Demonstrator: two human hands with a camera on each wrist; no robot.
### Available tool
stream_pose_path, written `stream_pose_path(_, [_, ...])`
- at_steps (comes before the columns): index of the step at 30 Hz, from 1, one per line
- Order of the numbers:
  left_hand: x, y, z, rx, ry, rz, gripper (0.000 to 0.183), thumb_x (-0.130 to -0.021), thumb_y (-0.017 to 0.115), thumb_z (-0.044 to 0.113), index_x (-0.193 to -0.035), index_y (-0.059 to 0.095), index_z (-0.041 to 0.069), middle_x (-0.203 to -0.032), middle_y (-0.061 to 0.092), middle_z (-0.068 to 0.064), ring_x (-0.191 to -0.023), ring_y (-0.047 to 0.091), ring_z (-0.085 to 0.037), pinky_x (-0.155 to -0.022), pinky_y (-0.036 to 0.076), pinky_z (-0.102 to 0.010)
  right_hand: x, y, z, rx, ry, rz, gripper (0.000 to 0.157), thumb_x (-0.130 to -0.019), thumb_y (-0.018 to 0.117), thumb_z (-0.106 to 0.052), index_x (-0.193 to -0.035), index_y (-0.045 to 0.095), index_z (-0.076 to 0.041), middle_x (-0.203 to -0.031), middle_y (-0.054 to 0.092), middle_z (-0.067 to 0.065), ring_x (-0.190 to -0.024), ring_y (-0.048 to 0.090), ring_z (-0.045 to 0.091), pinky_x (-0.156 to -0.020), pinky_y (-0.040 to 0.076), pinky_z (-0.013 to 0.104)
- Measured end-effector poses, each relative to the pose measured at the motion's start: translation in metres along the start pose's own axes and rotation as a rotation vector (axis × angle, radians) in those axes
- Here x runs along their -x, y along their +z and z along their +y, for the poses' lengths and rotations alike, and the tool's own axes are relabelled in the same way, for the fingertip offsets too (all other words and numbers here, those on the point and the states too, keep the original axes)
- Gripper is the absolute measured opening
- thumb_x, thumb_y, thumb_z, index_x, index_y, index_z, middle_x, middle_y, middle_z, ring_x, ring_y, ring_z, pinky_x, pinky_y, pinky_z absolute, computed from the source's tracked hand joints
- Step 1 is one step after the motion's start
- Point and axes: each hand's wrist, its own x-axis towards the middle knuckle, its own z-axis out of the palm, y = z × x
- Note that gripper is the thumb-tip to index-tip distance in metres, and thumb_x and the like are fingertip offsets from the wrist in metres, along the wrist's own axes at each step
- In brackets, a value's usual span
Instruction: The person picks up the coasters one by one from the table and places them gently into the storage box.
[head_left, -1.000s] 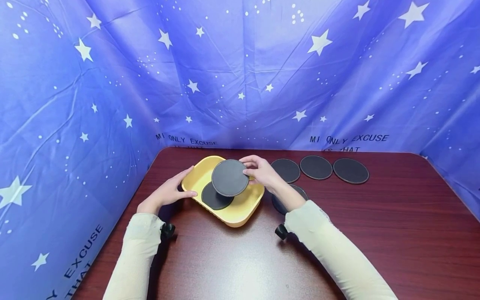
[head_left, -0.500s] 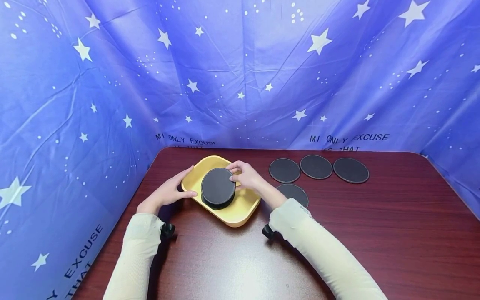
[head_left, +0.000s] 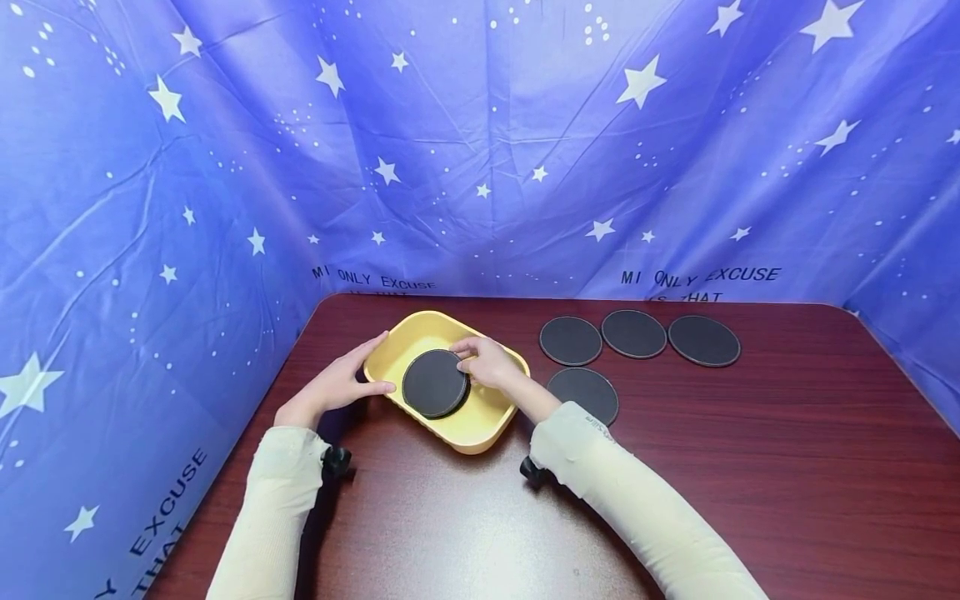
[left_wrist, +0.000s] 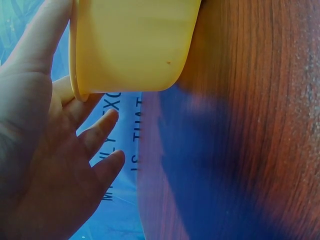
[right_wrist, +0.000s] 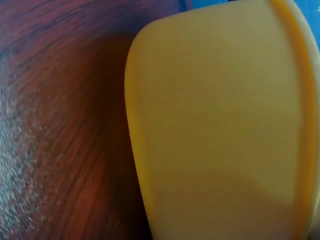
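Observation:
In the head view, my right hand reaches into a yellow plastic bin and holds the right edge of a round black coaster with stitched edging. This coaster lies over another one, which shows only as a dark sliver at its lower right. My left hand rests against the bin's left corner, thumb and forefinger spread along the rim. In the left wrist view, the remaining fingers of that hand stretch out loosely under the rim. The bin's outer wall fills most of the right wrist view, where the coasters are hidden.
Several more black coasters lie flat on the dark red wooden table, right of the bin: one at the far right, others nearer, one partly behind the right forearm. A blue star-patterned curtain hangs behind the table and at its sides.
My right hand has carried the coaster left and down into the bin, from above the other coaster to lying nearly over it. The left hand and bin have stayed in place.

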Motion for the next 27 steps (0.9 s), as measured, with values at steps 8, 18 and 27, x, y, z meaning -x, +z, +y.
stream_pose_path(8, [-0.0019,-0.0006,0.0015,0.008,0.003,0.003,0.094,-0.086,0.077,0.038,-0.159,0.025,0.009,-0.164,0.028,-0.017,-0.151,0.026,-0.039,-0.122,0.025,-0.056,0.0029,0.002,-0.0008,0.342,-0.11,0.047,0.034,-0.094,0.06,-0.005,-0.127,0.066,-0.004,-0.123,0.071,0.013,-0.121,0.063,0.028,-0.103,0.051,0.038])
stream_pose_path(18, [-0.0019,-0.0004,0.001,-0.003,0.006,-0.006,0.094,-0.086,0.076,0.04,-0.158,0.025,0.007,-0.163,0.028,-0.018,-0.15,0.026,-0.041,-0.121,0.025,-0.057,0.0057,0.0037,-0.003,0.42,-0.146,0.043,0.036,-0.096,0.058,-0.005,-0.131,0.063,-0.001,-0.128,0.069,0.013,-0.121,0.064,0.028,-0.106,0.049,0.038])
stream_pose_path(27, [0.0004,0.0009,0.0011,0.01,-0.015,0.001,0.094,-0.086,0.076,0.04,-0.159,0.025,0.008,-0.164,0.028,-0.017,-0.151,0.026,-0.04,-0.122,0.025,-0.057,0.003,0.0012,0.0024,0.262,-0.11,0.003,0.031,-0.096,0.057,-0.002,-0.125,0.066,0.001,-0.125,0.07,0.016,-0.121,0.063,0.029,-0.106,0.05,0.038])
